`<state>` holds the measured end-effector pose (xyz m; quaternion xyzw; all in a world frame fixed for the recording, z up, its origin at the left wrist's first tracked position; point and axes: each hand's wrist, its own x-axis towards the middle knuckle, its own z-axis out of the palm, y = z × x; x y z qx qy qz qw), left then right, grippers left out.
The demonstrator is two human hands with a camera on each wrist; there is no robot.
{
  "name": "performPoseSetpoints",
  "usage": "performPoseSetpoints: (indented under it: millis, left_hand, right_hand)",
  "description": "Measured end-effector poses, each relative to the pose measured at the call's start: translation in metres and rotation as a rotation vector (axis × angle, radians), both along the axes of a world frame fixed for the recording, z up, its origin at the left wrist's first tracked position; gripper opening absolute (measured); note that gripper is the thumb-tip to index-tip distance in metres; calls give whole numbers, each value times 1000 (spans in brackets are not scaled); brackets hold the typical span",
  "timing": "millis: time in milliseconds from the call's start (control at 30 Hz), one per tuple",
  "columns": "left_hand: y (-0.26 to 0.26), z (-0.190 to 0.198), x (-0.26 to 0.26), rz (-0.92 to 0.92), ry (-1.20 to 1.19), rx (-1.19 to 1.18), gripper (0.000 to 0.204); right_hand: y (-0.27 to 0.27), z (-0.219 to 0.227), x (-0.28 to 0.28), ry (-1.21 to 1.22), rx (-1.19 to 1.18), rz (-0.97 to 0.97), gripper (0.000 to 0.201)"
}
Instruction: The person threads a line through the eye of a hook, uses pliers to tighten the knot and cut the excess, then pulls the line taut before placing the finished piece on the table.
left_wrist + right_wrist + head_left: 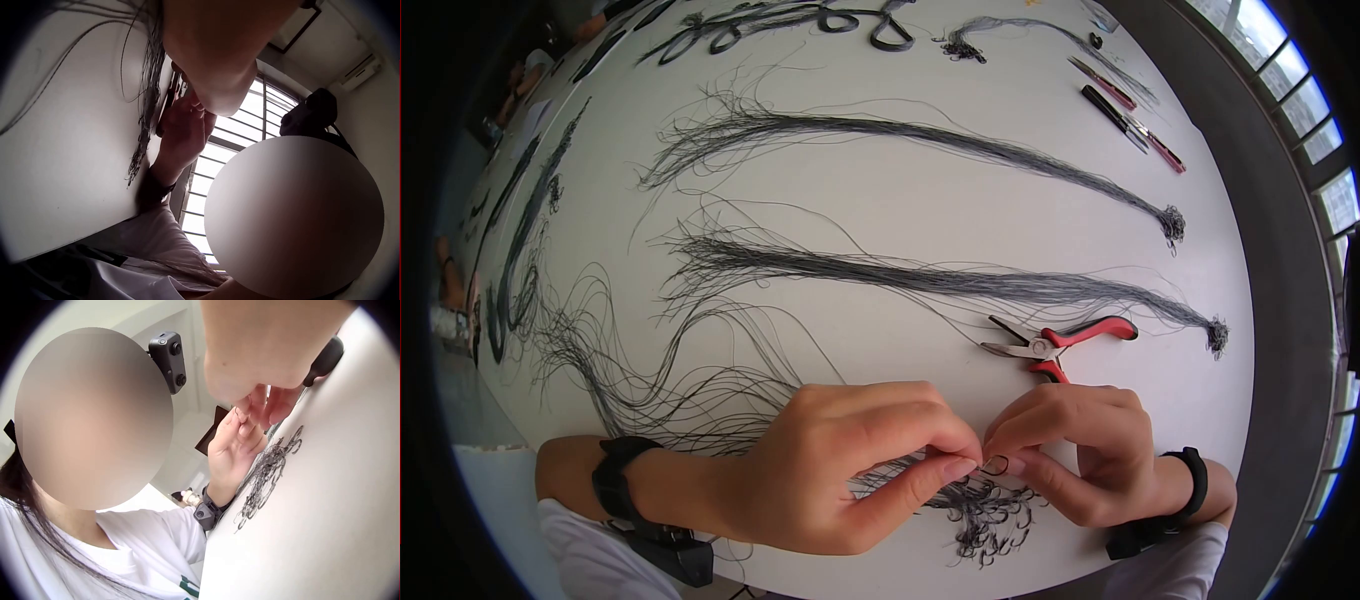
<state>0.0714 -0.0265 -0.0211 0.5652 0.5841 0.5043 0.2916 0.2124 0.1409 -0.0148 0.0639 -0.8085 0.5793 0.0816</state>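
Note:
In the head view my left hand (855, 465) and right hand (1080, 450) meet fingertip to fingertip over the table's near side. A small curved fish hook (989, 472) shows between them, pinched by the right thumb and forefinger. The left thumb and forefinger pinch close beside it; a thin line at the hook is mostly hidden by the fingers. Under the hands lies a cluster of dark fish hooks (990, 525), its grey lines (700, 395) fanning out leftward. The right wrist view shows the same hook cluster (269, 475) on the table below the joined fingertips.
Red-handled pliers (1045, 347) lie open just beyond the right hand. Two long bundles of hooked line (880, 270) stretch across the white table (940, 210). Tweezers and a black-handled tool (1112, 118) rest at the far right. Looped dark bundles (835, 20) lie farther back.

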Motion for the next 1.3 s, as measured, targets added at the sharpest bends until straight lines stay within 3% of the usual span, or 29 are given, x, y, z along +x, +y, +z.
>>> performPoseSetpoints:
  millis: [533,733,1067,1300]
  left_hand:
    - [-1,-1,1,82,-48,8,8]
    - [1,-5,3,53,77,102,10]
    - [-1,-1,1,62,84,57,7]
    - [0,-2,2,66,89,68,7]
  right_hand:
    - [-1,0,7,-208,-230,-86,7]
    - [-1,3,3,-167,-121,-56,7]
    - [-3,2,3,-83,-58,-75,7]
    - [0,3,4,-231,-127,0,8]
